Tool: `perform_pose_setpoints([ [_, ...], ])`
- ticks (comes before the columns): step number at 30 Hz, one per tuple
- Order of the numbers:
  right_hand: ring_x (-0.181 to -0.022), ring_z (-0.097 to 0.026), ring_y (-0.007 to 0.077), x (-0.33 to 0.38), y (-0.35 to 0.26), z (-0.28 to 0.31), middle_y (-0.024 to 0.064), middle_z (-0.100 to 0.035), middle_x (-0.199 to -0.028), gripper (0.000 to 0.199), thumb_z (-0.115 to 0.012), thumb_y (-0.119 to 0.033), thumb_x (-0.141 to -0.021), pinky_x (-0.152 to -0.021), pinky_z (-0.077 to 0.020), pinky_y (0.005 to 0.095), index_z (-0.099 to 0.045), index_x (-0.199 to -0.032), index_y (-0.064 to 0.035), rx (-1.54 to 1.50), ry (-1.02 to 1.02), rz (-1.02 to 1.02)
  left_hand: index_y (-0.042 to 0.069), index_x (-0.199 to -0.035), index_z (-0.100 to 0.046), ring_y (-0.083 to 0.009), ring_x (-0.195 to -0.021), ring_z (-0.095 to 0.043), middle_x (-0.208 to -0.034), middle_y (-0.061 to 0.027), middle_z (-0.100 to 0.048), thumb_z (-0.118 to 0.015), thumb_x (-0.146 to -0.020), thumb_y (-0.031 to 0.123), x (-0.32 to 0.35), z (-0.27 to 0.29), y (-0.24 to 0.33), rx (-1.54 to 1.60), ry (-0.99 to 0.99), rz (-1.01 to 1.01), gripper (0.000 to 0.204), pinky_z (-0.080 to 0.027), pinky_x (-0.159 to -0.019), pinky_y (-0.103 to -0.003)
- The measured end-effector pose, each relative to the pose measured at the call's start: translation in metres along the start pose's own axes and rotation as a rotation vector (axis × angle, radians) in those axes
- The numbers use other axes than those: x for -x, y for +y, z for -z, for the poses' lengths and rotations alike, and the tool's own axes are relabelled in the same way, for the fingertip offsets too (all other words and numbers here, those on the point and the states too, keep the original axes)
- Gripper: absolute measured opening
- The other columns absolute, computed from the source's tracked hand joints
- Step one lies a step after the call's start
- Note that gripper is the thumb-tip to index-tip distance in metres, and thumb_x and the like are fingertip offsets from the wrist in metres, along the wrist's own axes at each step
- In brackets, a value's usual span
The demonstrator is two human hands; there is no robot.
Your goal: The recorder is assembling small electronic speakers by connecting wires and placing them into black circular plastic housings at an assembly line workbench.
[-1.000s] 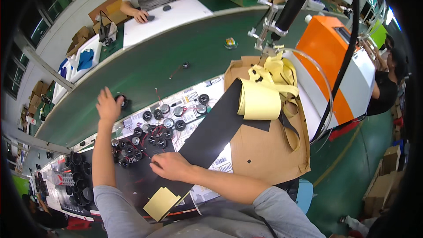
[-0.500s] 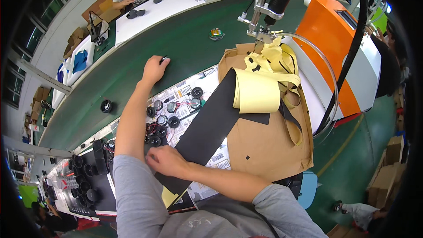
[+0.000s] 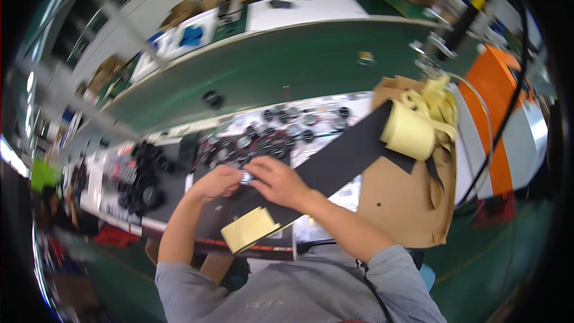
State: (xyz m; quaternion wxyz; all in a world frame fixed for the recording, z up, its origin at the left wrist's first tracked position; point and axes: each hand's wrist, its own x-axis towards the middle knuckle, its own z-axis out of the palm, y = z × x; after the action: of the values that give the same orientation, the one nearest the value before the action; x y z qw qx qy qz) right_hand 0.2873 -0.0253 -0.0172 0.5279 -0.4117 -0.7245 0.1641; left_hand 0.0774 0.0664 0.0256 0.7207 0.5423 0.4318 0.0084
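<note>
My left hand point(image 3: 219, 182) and my right hand point(image 3: 278, 182) meet over the black work mat. Between their fingertips is a small round silver part point(image 3: 246, 177), which looks like one of the small speakers; blur hides its detail. The left fingers are curled against it, and the right thumb and fingers pinch it from the other side. Just beyond the hands lies a cluster of small speakers point(image 3: 244, 142) with red wires. Under my right forearm runs a long black foam strip point(image 3: 341, 154), ending in a yellow backing-paper roll point(image 3: 409, 133). A yellow paper piece point(image 3: 250, 229) lies nearer me.
To the right are a cardboard sheet point(image 3: 400, 203) and an orange-and-white machine point(image 3: 499, 113) with a hanging black hose. Black round housings point(image 3: 143, 179) crowd the left. One black part point(image 3: 211, 98) sits on the green table point(image 3: 287, 48). A person sits across, behind a white board point(image 3: 308, 12).
My left hand has drawn back from the green table to meet my right hand, which now pinches the silver part. The view has turned left.
</note>
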Motion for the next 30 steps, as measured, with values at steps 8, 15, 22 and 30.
perform_pose_setpoints([
  [8,-0.088,-0.067,0.0300,0.010,-0.018,-0.013,0.0132,-0.069,-0.097,0.022,-0.070,-0.013,-0.082,-0.078,-0.0533,0.0378,-0.068,-0.101,-0.0020,0.016,-0.283,0.000,0.002,-0.094,-0.067,-0.0072,-0.050,-0.039,-0.058,0.0035,-0.047,-0.055,-0.098,0.025,0.025,-0.024,-0.048,-0.237,0.081,-0.116,0.027,-0.032,-0.046,-0.026],
  [15,-0.085,-0.062,0.0274,0.009,-0.017,-0.015,0.0096,-0.066,-0.091,0.023,-0.074,-0.014,-0.078,-0.074,-0.0514,0.0364,-0.069,-0.097,-0.0021,0.226,-0.332,0.025,0.002,-0.095,-0.067,-0.0165,-0.069,-0.062,-0.077,-0.0073,-0.065,-0.063,-0.091,0.028,0.107,0.041,-0.064,-0.620,0.611,-0.264,0.027,-0.051,-0.065,-0.031],
  [22,-0.087,-0.060,0.0282,0.008,-0.019,-0.018,0.0105,-0.062,-0.089,0.025,-0.076,-0.015,-0.075,-0.075,-0.0495,0.0372,-0.069,-0.095,-0.0002,0.163,-0.327,-0.039,0.008,-0.126,-0.055,-0.0285,-0.124,-0.048,-0.126,-0.0116,-0.055,-0.081,-0.069,0.025,0.165,0.146,-0.136,-1.522,1.410,-0.082,0.065,-0.036,-0.102,-0.047],
  [30,-0.067,-0.049,0.0064,0.009,0.002,-0.010,-0.0005,-0.053,-0.079,0.022,-0.075,-0.009,-0.081,-0.061,-0.0409,0.0209,-0.069,-0.100,-0.0001,-0.266,-0.006,-0.421,0.002,-0.125,-0.055,-0.0127,-0.074,-0.059,-0.107,-0.0134,-0.066,-0.057,-0.093,0.034,0.100,0.070,-0.086,0.306,0.700,-0.717,0.045,-0.042,-0.055,-0.023],
])
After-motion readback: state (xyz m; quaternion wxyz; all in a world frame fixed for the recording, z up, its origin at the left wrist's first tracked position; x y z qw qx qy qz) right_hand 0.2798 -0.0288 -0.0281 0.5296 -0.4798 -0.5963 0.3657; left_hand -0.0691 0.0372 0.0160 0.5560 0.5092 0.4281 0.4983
